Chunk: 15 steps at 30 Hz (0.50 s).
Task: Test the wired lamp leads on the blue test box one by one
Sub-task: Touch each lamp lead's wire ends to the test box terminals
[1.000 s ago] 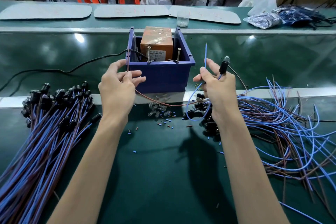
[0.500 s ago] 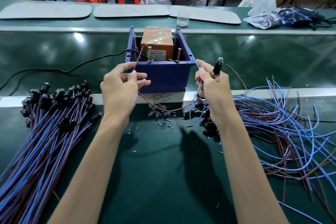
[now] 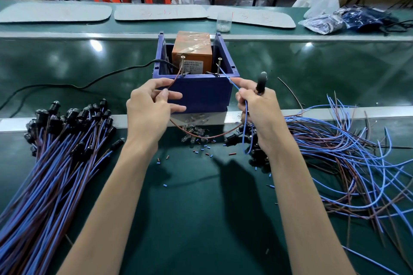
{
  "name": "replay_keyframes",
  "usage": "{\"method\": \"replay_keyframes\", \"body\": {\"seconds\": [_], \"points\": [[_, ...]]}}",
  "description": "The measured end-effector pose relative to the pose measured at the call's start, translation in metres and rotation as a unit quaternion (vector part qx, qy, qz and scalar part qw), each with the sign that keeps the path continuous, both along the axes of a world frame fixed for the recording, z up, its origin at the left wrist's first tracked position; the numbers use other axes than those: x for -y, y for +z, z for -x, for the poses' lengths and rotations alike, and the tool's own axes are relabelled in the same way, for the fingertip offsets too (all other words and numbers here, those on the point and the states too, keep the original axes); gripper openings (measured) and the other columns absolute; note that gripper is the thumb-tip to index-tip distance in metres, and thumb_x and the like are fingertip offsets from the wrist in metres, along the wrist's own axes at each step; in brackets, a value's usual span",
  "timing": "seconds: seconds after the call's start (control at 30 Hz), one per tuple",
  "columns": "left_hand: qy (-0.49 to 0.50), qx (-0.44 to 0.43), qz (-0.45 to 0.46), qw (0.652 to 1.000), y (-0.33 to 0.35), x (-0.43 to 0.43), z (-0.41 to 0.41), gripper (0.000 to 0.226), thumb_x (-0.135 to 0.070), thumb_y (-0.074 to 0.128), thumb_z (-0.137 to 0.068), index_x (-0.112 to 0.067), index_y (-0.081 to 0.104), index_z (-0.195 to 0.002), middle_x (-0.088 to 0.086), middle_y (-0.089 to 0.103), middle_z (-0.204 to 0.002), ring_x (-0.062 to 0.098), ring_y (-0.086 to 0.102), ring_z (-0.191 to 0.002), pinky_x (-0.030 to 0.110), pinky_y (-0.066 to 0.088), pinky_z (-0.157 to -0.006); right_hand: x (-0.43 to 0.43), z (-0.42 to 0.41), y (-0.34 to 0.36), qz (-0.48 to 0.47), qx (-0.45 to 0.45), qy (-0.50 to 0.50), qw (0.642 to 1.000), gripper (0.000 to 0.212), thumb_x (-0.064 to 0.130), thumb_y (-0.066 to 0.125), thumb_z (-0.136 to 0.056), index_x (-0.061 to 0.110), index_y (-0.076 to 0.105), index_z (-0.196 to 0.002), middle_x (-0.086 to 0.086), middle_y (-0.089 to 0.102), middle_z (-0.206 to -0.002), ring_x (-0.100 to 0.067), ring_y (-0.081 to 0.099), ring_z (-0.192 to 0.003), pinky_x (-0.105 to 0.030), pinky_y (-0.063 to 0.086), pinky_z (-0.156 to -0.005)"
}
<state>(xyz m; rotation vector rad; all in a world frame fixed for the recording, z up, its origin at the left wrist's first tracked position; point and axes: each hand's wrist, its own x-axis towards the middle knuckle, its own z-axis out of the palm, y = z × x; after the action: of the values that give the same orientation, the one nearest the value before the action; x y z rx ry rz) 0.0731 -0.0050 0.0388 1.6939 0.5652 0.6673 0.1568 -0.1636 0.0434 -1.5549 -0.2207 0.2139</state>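
The blue test box (image 3: 199, 94) stands on the green belt with an orange transformer (image 3: 192, 51) inside and two upright screws on its front rim. My left hand (image 3: 148, 110) pinches the brown lead (image 3: 173, 81), whose tip meets the left screw (image 3: 182, 66). My right hand (image 3: 257, 105) grips the black lamp holder (image 3: 261, 83) and pinches the blue lead (image 3: 228, 79), whose tip reaches the right screw (image 3: 219, 67). The lamp tip looks unlit.
A bundle of wired lamps (image 3: 58, 152) lies at the left. A loose tangle of blue and brown leads (image 3: 348, 158) spreads at the right. Small bulbs (image 3: 194, 134) and cut insulation bits lie before the box. A black power cord (image 3: 89, 83) runs left from the box.
Both hands moved up toward the box rim. The brown lead swung onto the left screw and the blue lead, which pointed up, now angles onto the right screw.
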Motion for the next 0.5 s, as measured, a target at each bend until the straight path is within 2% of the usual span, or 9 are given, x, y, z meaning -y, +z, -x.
{"method": "replay_keyframes", "body": {"seconds": [0.1, 0.3, 0.5], "points": [[0.0, -0.005, 0.003, 1.0, 0.0024, -0.0041, 0.0019, 0.028, -0.002, 0.04, -0.1, -0.019, 0.063, -0.099, -0.001, 0.068, -0.079, 0.009, 0.067, -0.052, 0.014, 0.051, -0.057, 0.0011, 0.0009, 0.0008, -0.008, -0.001, 0.001, 1.0, 0.035, -0.004, 0.035, -0.096, 0.012, 0.064, -0.106, 0.002, 0.036, -0.063, -0.001, 0.029, -0.042, -0.011, 0.024, -0.042], [0.0, -0.005, -0.005, 1.0, 0.0057, -0.0072, 0.0055, 0.033, -0.001, 0.041, -0.1, -0.024, 0.062, -0.088, -0.003, 0.067, -0.078, 0.01, 0.067, -0.051, 0.015, 0.053, -0.058, 0.0011, 0.0006, -0.002, 0.002, -0.002, -0.015, 1.0, 0.039, -0.002, 0.037, -0.09, 0.02, 0.068, -0.09, 0.006, 0.034, -0.06, -0.004, 0.024, -0.046, -0.014, 0.022, -0.04], [-0.003, -0.011, -0.011, 1.0, 0.0067, -0.0085, 0.0054, 0.036, -0.002, 0.041, -0.1, -0.027, 0.062, -0.087, -0.002, 0.067, -0.079, 0.007, 0.066, -0.051, 0.011, 0.046, -0.051, 0.0029, 0.0012, -0.0005, -0.012, 0.001, -0.02, 1.0, 0.043, -0.002, 0.033, -0.088, 0.021, 0.07, -0.083, 0.005, 0.03, -0.059, -0.004, 0.021, -0.046, -0.014, 0.02, -0.038]]}}
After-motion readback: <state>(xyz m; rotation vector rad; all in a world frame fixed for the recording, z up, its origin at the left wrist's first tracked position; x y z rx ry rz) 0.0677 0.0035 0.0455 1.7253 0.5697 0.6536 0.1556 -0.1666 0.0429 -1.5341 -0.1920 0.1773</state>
